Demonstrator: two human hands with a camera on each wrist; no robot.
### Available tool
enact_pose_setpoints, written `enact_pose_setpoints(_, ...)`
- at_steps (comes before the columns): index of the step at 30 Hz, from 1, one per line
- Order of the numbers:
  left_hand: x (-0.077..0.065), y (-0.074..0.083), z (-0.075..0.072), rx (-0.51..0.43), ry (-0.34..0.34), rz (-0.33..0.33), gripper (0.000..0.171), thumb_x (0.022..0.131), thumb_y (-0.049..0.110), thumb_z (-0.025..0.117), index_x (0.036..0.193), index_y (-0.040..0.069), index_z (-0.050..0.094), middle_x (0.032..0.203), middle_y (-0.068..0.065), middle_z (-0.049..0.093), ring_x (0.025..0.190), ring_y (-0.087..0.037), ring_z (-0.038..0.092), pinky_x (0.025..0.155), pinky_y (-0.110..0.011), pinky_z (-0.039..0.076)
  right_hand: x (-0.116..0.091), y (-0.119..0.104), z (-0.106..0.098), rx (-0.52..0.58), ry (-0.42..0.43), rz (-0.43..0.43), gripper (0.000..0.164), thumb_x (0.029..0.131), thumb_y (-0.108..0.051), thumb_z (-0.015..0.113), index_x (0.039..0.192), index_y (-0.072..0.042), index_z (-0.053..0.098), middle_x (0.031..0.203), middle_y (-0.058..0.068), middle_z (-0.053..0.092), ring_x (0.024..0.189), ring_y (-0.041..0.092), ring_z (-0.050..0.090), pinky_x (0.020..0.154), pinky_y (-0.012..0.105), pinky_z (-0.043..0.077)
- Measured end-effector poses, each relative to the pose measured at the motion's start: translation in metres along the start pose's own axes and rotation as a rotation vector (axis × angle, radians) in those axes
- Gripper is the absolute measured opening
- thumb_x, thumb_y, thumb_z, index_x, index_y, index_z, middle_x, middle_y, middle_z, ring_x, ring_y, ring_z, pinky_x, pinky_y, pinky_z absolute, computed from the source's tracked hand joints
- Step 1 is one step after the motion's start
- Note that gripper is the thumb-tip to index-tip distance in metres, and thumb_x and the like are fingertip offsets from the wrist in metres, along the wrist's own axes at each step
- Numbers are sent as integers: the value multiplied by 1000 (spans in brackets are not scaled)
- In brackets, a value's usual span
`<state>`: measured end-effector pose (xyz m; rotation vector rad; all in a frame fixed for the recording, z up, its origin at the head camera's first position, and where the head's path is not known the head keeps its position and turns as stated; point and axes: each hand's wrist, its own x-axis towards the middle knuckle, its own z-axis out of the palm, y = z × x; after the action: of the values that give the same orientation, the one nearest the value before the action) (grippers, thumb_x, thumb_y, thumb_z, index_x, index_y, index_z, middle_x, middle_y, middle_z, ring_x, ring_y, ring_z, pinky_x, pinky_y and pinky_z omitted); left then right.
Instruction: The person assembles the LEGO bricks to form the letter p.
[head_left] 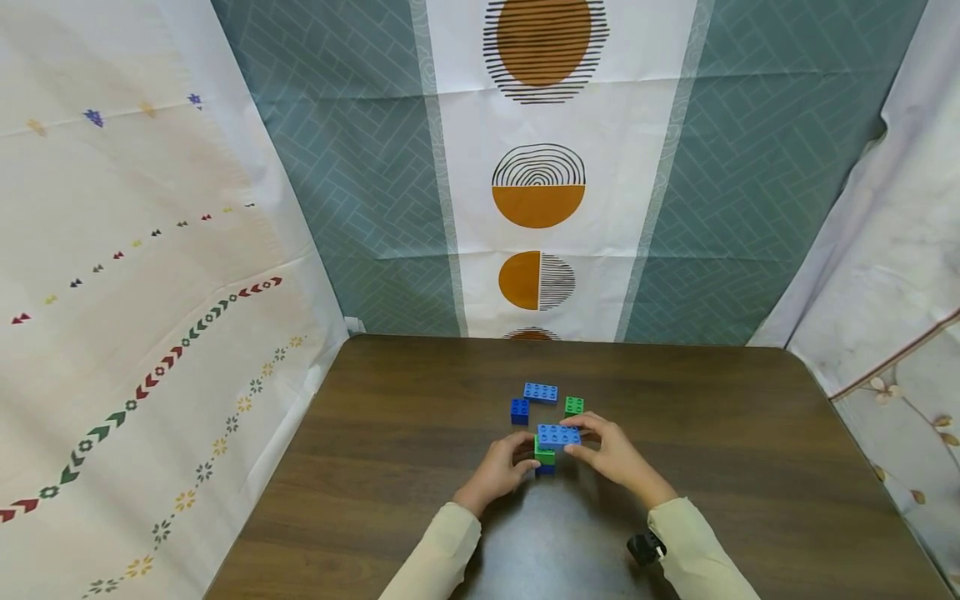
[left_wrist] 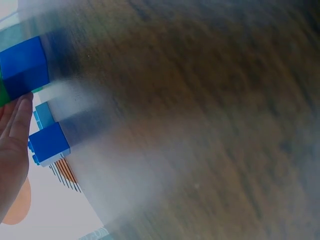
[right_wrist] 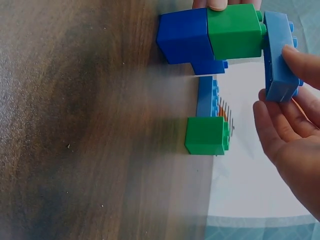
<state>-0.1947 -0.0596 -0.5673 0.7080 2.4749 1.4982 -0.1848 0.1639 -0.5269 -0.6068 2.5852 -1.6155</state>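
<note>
partly built stack [head_left: 545, 457]: green block [right_wrist: 235, 32] was seated on blue block [right_wrist: 182, 37], gripped by left hand [head_left: 495, 468].
long block [head_left: 558, 436]: pinched by right hand [head_left: 611, 454], was held askew at the stack's top, seemingly not yet pressed home.
table [head_left: 375, 467]: farther back, blue cube [head_left: 520, 412], green cube [head_left: 573, 406] and other long block [head_left: 541, 392] were left unjoined.
</note>
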Motion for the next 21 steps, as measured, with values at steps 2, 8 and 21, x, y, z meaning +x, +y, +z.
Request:
enact_pose_setpoints(2,0,1,0,-3,-1,-4,33,90,0,65,122,-1,58,118,-16,63,110,-26,62,91,-26,52,0,0,0,-2,-2,-5,34,86,-5,71,119,-3,63,113,13,61,99,31,60,88,49,53)
enact_pose_setpoints(8,-1,2,0,3,-8,-21,34,91,1,64,124,1,57,119,-14,63,110,-23,62,91,-24,51,1,0,2,-21,-13,-43,35,86,-7,72,120,-3,64,114,14,60,99,31,60,86,49,53)
enact_pose_setpoints(21,-1,2,-1,14,-19,5,33,91,2,64,123,1,57,119,-14,62,111,-25,62,91,-25,51,0,-1,0,-60,-78,-30,41,86,-8,72,125,-11,63,117,10,56,106,30,56,90,49,52)
